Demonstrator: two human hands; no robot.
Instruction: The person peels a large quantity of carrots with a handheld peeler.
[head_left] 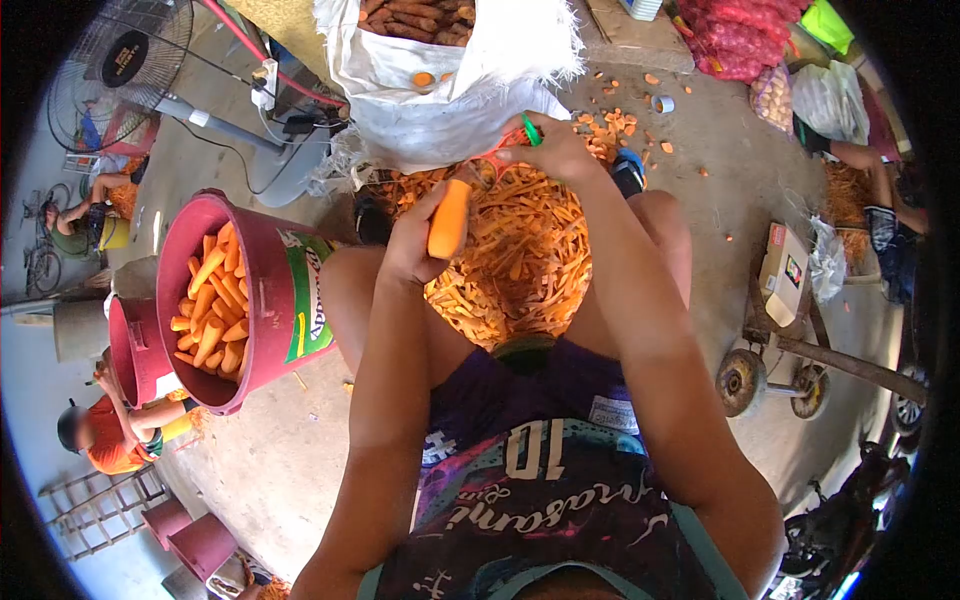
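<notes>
My left hand (410, 245) grips a peeled orange carrot (449, 220) and holds it upright over a big heap of carrot peelings (520, 255) between my knees. My right hand (555, 145) is closed on a peeler with a green and orange handle (528, 130), just above and to the right of the carrot's top end. A dark red bucket (275, 300) full of peeled carrots (212, 305) stands at my left. A white sack (450, 90) of unpeeled carrots sits in front of me.
A second red bucket (135, 350) is behind the first. A person in orange (110, 435) crouches at far left, and another person's arm (865, 160) shows at right. A fan (125, 60), a wheeled cart (790, 340), mesh bags (740, 40) and cut carrot ends (612, 122) lie around.
</notes>
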